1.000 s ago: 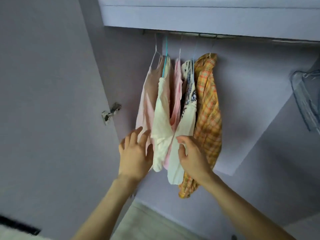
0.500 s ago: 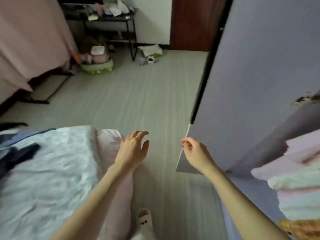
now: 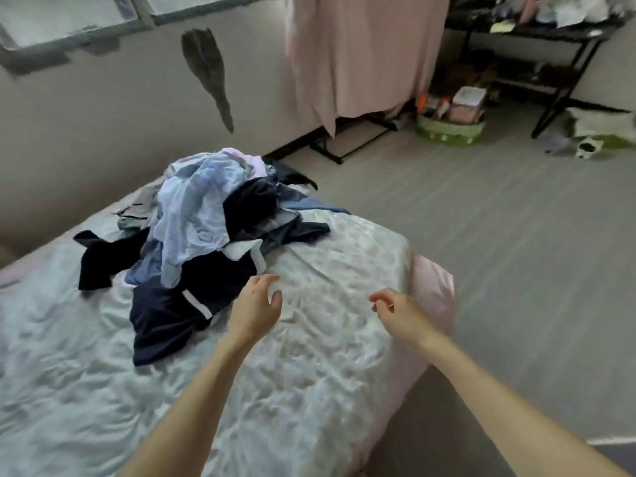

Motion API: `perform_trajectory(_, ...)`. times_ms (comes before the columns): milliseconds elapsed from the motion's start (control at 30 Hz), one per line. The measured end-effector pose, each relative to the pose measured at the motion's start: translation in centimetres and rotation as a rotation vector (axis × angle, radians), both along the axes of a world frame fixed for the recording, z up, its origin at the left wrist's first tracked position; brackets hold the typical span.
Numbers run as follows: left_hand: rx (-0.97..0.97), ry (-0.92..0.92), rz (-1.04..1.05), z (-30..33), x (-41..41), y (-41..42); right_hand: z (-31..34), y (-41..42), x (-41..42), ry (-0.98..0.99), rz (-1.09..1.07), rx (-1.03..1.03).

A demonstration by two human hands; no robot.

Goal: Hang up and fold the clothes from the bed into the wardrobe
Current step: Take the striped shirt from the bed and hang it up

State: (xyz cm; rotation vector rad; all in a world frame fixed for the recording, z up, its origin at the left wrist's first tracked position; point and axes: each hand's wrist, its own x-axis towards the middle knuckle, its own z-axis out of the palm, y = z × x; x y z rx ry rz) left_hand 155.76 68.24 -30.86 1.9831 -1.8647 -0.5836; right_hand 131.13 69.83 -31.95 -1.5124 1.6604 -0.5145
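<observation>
the heap of crumpled clothes (image 3: 206,235), pale blue cotton on top and dark navy pieces with white trim beneath, lies on the bed with the shiny pale quilted cover (image 3: 327,356), ahead and to the left of both hands. the left hand (image 3: 256,304) is the nearer one; its fingers are loosely spread, holding nothing, just beside the hem of the navy garment (image 3: 172,311) that spills toward the person. the right hand (image 3: 399,313) hovers over bare cover near the bed's corner, fingers lightly curled and empty, well apart from the heap. the heap's long axis runs roughly from the near hem back toward the wall. the wardrobe is out of view. no brand, label or writing can be read.
</observation>
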Motion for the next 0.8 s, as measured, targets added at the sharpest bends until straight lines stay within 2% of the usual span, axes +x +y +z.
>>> perform_trajectory(133, -0.001, -0.021, 0.138, -1.4, 7.6, -8.1, -1.0, -8.0, 6.7, -0.017, 0.084, 0.001)
perform_trajectory(267, 0.081, -0.092, 0.236, -4.3, 14.8, -16.6, -2.3, -16.0, 13.5, -0.049, 0.109, 0.015)
perform_trajectory(500, 0.374, -0.291, 0.32, -14.3, 23.8, -26.1, -7.8, -25.4, 21.8, -0.109, 0.124, 0.056)
perform_trajectory(600, 0.464, -0.296, 0.426, -17.4, 25.8, -28.1, -10.3, -26.9, 23.2, -0.108, 0.096, 0.076)
perform_trajectory(667, 0.36, -0.253, 0.473, -18.4, 26.9, -29.3, -11.8, -27.3, 23.9, -0.11, 0.069, 0.097)
perform_trajectory(700, 0.228, -0.202, 0.484, -18.6, 27.0, -29.6, -12.0, -27.3, 23.9, -0.114, 0.06, 0.107)
perform_trajectory(800, -0.02, 0.082, 0.395, -16.8, 25.7, -29.0, -11.8, -28.1, 25.4, -0.264, -0.052, 0.209)
